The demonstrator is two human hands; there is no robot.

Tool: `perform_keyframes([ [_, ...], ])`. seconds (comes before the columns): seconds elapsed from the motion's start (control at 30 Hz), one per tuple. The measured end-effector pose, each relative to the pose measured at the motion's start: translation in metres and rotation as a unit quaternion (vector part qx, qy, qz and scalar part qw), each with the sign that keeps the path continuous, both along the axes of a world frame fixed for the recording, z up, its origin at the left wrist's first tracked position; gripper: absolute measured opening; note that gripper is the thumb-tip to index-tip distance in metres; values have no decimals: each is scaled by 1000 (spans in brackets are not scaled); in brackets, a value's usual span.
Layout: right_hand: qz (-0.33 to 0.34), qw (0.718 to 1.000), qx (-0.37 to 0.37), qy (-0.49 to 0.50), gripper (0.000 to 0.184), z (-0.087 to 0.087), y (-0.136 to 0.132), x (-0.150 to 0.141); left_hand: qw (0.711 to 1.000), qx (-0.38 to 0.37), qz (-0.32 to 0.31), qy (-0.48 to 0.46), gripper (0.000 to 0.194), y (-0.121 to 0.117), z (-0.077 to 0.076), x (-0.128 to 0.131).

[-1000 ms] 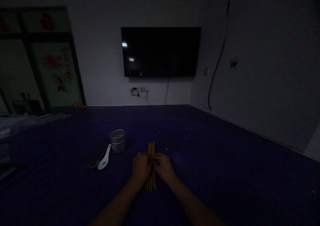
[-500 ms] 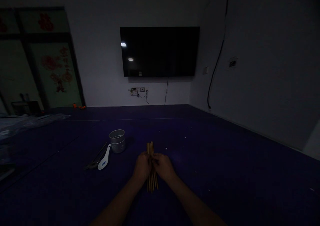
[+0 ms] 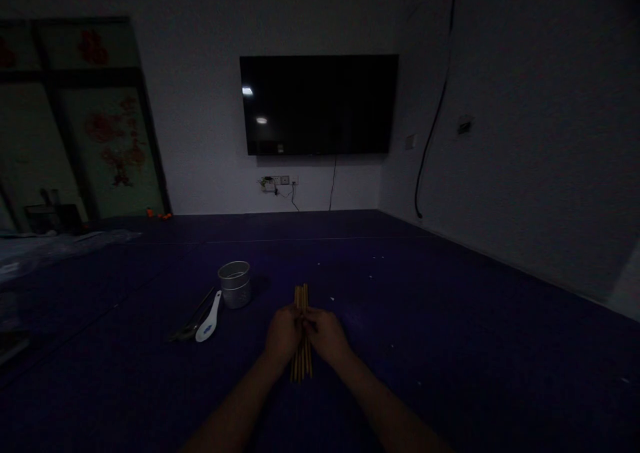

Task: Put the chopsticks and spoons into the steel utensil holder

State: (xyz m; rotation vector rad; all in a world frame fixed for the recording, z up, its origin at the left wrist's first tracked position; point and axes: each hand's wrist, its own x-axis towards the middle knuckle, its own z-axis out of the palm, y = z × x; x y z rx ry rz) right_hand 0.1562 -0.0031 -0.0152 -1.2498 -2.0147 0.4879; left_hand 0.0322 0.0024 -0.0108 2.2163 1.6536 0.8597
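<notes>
Head view | I see left hand [image 3: 283, 336] and right hand [image 3: 326, 335] fingers gripping the bundle of sticks [image 3: 301, 363] between them, right of the metal cup [image 3: 237, 293] | gathered: yes | release: not yet done | spoon [image 3: 208, 325]: neither hand touching

1. A dark blue surface [image 3: 500, 346] is bounded by walls [image 3: 200, 139] along its far and right edges.
2. A metal cup [image 3: 236, 289] is stood upright, left of the middle.
3. Beside it, nearer the left edge, a white spoon [image 3: 208, 326] and a dim, dark tool [image 3: 187, 333] are laid.
4. Clear plastic sheeting [image 3: 75, 244] is spread toward the left edge.
5. Small orange objects [image 3: 165, 217] are set at the far edge, leftward.
6. White specks [image 3: 333, 299] are scattered from the middle toward the right edge.
</notes>
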Motion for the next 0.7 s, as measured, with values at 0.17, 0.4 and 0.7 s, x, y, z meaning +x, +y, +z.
perform_keyframes([
  [0.17,3,1000,17,-12,33,2,-2,0,1000,9,9,7,35,-3,1,1],
  [0.4,-5,1000,12,-27,34,5,-5,-1,999,-6,10,32,35,-5,5,3],
  [0.7,-24,999,16,-35,36,9,-8,-1,998,-11,43,42,36,-14,6,6],
])
